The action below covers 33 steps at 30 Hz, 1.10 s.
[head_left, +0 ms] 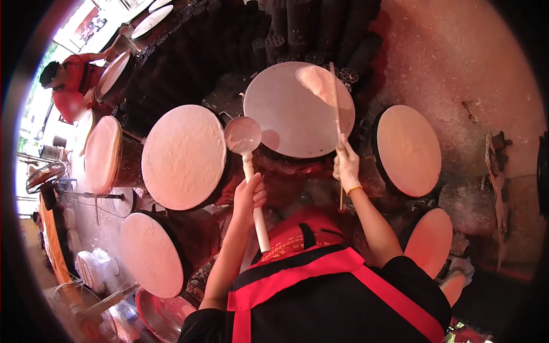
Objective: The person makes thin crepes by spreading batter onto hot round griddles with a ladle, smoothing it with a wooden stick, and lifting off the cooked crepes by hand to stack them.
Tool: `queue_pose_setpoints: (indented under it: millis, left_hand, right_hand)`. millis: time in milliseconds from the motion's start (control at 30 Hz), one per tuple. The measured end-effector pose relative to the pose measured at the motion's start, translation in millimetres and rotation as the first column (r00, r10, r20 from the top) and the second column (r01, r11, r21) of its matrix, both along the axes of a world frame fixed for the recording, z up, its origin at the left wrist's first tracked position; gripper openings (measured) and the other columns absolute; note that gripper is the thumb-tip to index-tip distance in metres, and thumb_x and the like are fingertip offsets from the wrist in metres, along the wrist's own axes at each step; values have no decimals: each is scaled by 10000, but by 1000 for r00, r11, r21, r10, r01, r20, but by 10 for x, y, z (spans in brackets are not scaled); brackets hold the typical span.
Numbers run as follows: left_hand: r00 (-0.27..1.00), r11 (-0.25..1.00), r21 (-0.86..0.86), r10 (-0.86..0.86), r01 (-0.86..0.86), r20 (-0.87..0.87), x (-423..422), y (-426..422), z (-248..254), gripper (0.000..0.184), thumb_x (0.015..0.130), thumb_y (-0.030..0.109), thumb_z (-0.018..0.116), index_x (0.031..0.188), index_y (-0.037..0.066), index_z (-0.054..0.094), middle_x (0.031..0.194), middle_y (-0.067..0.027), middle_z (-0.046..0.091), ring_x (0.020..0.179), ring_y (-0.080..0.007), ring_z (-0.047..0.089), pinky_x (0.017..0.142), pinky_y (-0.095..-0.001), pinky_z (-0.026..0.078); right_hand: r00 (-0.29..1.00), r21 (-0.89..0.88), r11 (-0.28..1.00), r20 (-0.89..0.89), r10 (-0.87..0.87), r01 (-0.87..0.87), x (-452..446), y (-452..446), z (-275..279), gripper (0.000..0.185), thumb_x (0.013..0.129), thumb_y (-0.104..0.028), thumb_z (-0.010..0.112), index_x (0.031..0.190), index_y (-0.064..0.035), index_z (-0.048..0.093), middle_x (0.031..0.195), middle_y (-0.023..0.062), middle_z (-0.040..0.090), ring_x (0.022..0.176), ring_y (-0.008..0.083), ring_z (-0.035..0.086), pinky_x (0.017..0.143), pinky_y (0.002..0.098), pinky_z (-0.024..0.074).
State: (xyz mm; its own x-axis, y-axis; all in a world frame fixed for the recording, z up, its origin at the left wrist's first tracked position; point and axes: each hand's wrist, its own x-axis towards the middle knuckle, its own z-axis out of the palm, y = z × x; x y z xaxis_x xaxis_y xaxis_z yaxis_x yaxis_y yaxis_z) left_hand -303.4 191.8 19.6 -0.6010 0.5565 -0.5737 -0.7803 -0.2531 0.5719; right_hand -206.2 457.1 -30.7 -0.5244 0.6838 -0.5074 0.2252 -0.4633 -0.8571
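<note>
My left hand (250, 194) is closed around the white handle of a ladle (243, 136). The ladle's round bowl, with a little pale residue in it, is beside the left edge of a round griddle (280, 114). My right hand (346, 166), in a pale glove with a yellow band at the wrist, grips a long thin stick (335, 103). That stick reaches up across the right part of the griddle, next to a patch of pale batter (316, 82). The rest of the griddle's surface looks bare and grey.
Round griddles covered with pale sheets stand at the left (184, 157), lower left (151, 254), right (408, 150) and lower right (429, 243). Dark cylinders (297, 28) are stacked behind. Another person in red (77, 77) is at the upper left. A fan (83, 308) stands lower left.
</note>
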Motion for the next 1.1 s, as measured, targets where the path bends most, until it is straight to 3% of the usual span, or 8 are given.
queue_pose_setpoints:
  millis: [167, 400, 533, 633, 767, 967, 1000, 1100]
  left_hand:
    - [986, 990, -9, 141, -140, 90, 314, -49, 341, 182, 948, 220, 542, 838, 88, 479, 565, 60, 338, 407, -38, 307, 345, -184, 224]
    - [825, 880, 187, 309, -437, 473, 416, -159, -108, 95, 916, 82, 550, 866, 36, 483, 640, 39, 379, 454, -28, 335, 344, -170, 250]
    - [728, 797, 197, 382, -571, 569, 622, -140, -228, 122, 921, 72, 535, 833, 35, 460, 618, 41, 364, 437, -30, 339, 340, -165, 277]
    - [665, 737, 220, 385, -639, 640, 783, -50, -345, 128, 922, 72, 533, 825, 33, 459, 590, 41, 363, 444, -27, 360, 348, -159, 294]
    - [590, 714, 154, 415, -683, 693, 1000, 279, -323, 131, 912, 66, 545, 812, 37, 466, 561, 40, 377, 447, -37, 381, 366, -163, 328]
    - [656, 745, 23, 573, -667, 491, 1354, 618, -343, 131, 898, 88, 576, 823, 4, 510, 716, -72, 509, 649, -161, 533, 568, -227, 496]
    - [627, 730, -38, 613, -683, 481, 1401, 657, -312, 136, 893, 90, 583, 819, 3, 509, 730, -80, 524, 674, -178, 550, 599, -242, 513]
    - [541, 656, -153, 714, -739, 444, 1538, 729, -245, 149, 873, 93, 607, 829, -6, 504, 839, -128, 578, 792, -249, 607, 731, -299, 573]
  right_hand:
    - [987, -2, 989, -65, 150, -150, -575, -84, 23, 450, 922, -341, 595, 1354, -315, 471, 547, -57, 333, 359, 60, 292, 320, 236, 264]
    - [882, -114, 875, -80, 464, -471, -637, 111, 427, 444, 927, -347, 579, 1355, -300, 467, 559, -41, 350, 360, 60, 277, 329, 233, 249]
    - [979, 87, 976, -22, 201, -198, -211, 570, 170, 411, 942, -322, 561, 1344, -290, 484, 543, -59, 340, 345, 45, 274, 311, 227, 229]
    - [967, 90, 963, 54, 249, -253, -188, 695, 119, 408, 942, -328, 563, 1341, -291, 486, 538, -70, 328, 344, 44, 273, 303, 224, 230]
    - [851, 82, 847, 28, 524, -525, -522, 648, 52, 440, 935, -315, 568, 1362, -251, 479, 548, -46, 369, 350, 75, 326, 316, 249, 299]
    - [668, -91, 662, -68, 741, -744, -481, 1073, 367, 398, 924, -348, 589, 1306, -257, 525, 567, -48, 385, 365, 47, 299, 321, 218, 254]
    - [695, -75, 692, -26, 718, -718, -460, 1223, 325, 314, 951, -333, 543, 1265, -335, 561, 545, -59, 374, 348, 50, 286, 305, 212, 226]
    - [797, 14, 797, 47, 602, -603, -460, 1532, 204, 412, 932, -356, 575, 1329, -267, 509, 528, -76, 328, 351, 35, 273, 309, 215, 234]
